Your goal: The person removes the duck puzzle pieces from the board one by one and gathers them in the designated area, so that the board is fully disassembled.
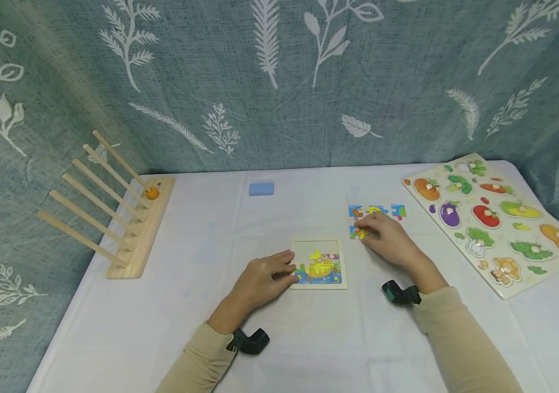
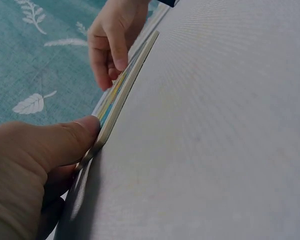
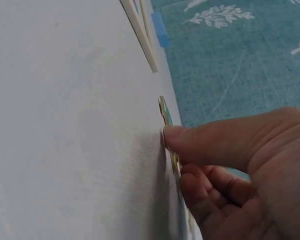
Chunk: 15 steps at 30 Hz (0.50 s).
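A square wooden jigsaw tray [image 1: 317,287] lies on the white table, its lower part filled with pieces of a yellow duck picture [image 1: 322,268]. My left hand [image 1: 266,281] grips the tray's left edge; the left wrist view shows the thumb [image 2: 77,140] along the rim and the other fingers partly hidden. To the right of the tray, several loose jigsaw pieces [image 1: 398,211] lie in a group. My right hand [image 1: 390,238] is over them and pinches a yellow-and-blue puzzle piece [image 1: 362,233] between thumb and fingers, close to the tabletop.
A wooden rack with slanted pegs [image 1: 149,234] stands at the left, an orange bead [image 1: 152,192] on its far peg. A blue block [image 1: 261,189] sits toward the back. At the right lies a vegetable peg-puzzle board [image 1: 493,240]. A patterned curtain [image 1: 289,109] hangs behind the table.
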Tool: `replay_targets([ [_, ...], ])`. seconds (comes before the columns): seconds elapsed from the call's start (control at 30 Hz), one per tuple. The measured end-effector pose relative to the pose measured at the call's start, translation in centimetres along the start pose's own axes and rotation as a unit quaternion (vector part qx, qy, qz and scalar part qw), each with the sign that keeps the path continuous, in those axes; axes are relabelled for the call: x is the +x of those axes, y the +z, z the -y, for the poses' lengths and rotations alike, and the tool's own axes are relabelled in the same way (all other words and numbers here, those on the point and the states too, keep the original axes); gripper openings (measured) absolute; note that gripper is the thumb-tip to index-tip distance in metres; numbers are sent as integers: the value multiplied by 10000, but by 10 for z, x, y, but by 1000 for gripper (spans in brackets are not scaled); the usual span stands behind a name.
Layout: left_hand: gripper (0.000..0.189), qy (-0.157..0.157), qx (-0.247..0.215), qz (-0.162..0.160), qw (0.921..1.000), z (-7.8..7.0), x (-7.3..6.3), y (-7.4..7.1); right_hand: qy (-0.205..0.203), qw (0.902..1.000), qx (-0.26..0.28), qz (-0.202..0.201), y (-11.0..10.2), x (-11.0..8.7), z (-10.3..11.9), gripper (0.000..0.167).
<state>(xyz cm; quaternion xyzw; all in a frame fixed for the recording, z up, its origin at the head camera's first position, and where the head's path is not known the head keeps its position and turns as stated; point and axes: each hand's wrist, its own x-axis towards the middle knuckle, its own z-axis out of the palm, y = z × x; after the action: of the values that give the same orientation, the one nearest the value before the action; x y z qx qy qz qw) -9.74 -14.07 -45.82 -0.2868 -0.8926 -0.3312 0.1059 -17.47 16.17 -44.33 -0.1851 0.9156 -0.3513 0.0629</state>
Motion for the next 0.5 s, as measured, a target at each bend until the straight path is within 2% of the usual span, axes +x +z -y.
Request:
replay_targets([
  [0.2, 25, -3, 3, 22, 10000, 0, 0, 0, -64, 9993, 351, 63, -1, -1, 14, 41],
  [0.3, 25, 36, 17, 9, 10000, 1, 0, 1, -294, 9976, 577, 234, 1, -2, 25, 42],
  [0.5, 26, 74, 71, -11, 9999, 2, -1, 2, -820, 9918, 699, 680, 16, -5, 42, 44],
])
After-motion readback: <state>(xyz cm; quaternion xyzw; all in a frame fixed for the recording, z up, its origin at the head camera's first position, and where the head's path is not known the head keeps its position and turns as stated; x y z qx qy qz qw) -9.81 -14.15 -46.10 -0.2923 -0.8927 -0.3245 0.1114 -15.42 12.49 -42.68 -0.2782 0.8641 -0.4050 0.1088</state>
